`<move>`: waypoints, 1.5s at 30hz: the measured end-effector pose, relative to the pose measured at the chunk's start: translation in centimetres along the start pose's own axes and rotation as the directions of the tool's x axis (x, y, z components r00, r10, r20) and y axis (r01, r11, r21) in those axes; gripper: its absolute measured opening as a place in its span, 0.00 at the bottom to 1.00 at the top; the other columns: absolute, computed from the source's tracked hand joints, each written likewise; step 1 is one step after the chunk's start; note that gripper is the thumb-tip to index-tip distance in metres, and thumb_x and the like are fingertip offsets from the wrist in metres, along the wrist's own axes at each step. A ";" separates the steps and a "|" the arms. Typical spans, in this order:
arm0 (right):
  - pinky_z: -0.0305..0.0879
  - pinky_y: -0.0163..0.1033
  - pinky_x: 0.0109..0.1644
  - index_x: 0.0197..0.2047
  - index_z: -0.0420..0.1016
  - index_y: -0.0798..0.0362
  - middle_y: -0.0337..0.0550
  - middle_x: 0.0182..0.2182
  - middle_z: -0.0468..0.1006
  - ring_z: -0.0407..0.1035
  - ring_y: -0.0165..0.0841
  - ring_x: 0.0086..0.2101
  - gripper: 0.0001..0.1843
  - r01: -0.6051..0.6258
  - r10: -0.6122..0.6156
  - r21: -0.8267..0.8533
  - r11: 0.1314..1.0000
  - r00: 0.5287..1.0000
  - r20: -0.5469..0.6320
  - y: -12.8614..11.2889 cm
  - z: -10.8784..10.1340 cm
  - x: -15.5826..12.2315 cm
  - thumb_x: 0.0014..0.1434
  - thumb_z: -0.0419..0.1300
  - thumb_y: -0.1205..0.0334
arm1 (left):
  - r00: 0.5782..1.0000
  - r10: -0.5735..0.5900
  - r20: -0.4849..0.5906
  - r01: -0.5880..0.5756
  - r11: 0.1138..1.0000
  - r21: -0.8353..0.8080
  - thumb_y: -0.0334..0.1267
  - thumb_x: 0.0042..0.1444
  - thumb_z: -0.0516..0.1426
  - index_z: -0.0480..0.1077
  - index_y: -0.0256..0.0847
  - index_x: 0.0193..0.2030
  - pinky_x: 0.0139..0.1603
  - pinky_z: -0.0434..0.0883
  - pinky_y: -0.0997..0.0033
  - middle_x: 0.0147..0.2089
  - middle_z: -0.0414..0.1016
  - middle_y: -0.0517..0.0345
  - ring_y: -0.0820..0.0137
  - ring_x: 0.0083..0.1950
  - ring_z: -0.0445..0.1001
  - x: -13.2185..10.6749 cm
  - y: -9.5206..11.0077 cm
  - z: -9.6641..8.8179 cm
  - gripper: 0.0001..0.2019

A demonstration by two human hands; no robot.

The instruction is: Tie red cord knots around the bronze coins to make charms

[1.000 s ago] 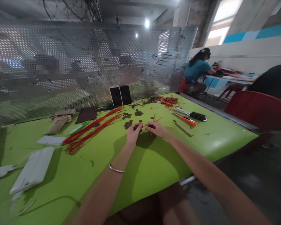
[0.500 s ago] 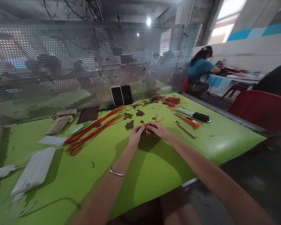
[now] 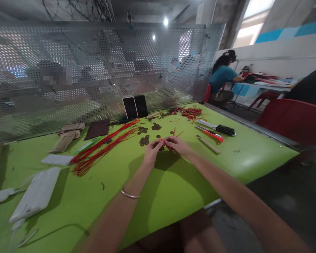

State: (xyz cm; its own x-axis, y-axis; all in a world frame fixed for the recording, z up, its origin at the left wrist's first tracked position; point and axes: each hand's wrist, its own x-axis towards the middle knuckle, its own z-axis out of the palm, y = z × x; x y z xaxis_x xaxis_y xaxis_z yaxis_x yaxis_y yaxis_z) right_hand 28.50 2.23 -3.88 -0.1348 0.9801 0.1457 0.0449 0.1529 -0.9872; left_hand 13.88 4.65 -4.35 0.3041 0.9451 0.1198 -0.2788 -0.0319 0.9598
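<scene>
My left hand [image 3: 152, 150] and my right hand [image 3: 177, 145] meet above the green table, thumbs and fingertips almost touching. Both pinch a thin red cord [image 3: 170, 149], which shows between the fingertips and hangs below them. Loose red cord ends [image 3: 178, 133] stick out just beyond my right hand. Dark round coin-like discs [image 3: 162, 148] show partly under my fingers; how the cord runs through them is hidden. Past my left hand lie clusters of the same dark discs [image 3: 144, 140]. A silver bangle [image 3: 130, 194] circles my left wrist.
Long red cords [image 3: 102, 151] lie to the left, near a white power bank [image 3: 37, 191]. On the right are a wooden stick [image 3: 208, 144], an orange-handled tool [image 3: 210, 133] and a black-and-white handled tool [image 3: 217, 127]. Two phones [image 3: 135, 107] lean against the perforated metal screen [image 3: 94, 70]. A person sits at another table.
The view has shifted slightly. My hands stay together with the cord, their fingertips moving only a little; the things on the table lie as before.
</scene>
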 end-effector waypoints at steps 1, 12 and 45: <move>0.54 0.31 0.24 0.32 0.68 0.53 0.33 0.20 0.64 0.57 0.24 0.20 0.15 0.004 -0.004 0.005 1.000 1.000 0.005 0.0 0.0 0.0 0.51 0.59 0.49 | 1.000 0.003 -0.003 -0.003 1.000 0.003 0.43 0.40 0.65 0.75 0.37 0.31 0.35 0.67 0.72 0.27 0.75 0.58 0.74 0.28 0.71 -0.1 0.0 0.1 0.13; 0.54 0.30 0.22 0.29 0.63 0.52 0.31 0.19 0.61 0.55 0.24 0.19 0.08 0.014 -0.013 0.025 1.000 0.998 -0.054 1.1 0.2 0.7 0.51 0.55 0.57 | 0.995 0.067 -0.074 -0.054 0.986 0.158 0.41 0.43 0.63 0.76 0.38 0.32 0.36 0.68 0.71 0.29 0.76 0.57 0.72 0.31 0.71 -0.6 0.0 0.6 0.11; 0.70 0.38 0.32 0.37 0.72 0.54 0.43 0.30 0.76 0.70 0.31 0.28 0.10 0.222 -0.263 -0.301 0.927 0.959 -0.105 0.6 -0.1 0.4 0.53 0.60 0.58 | 0.882 0.453 0.128 -0.426 0.653 0.626 0.29 0.52 0.55 0.72 0.38 0.39 0.40 0.73 0.64 0.37 0.73 0.53 0.69 0.37 0.71 -1.0 0.3 0.2 0.08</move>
State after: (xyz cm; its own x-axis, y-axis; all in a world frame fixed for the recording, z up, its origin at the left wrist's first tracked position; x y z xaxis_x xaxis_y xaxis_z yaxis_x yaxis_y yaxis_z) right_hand 28.60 2.77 -4.39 -0.0376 0.9129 0.4064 0.3098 0.3973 -0.8638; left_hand 13.66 3.62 -4.15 0.2591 0.7778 0.5727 0.2581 -0.6271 0.7350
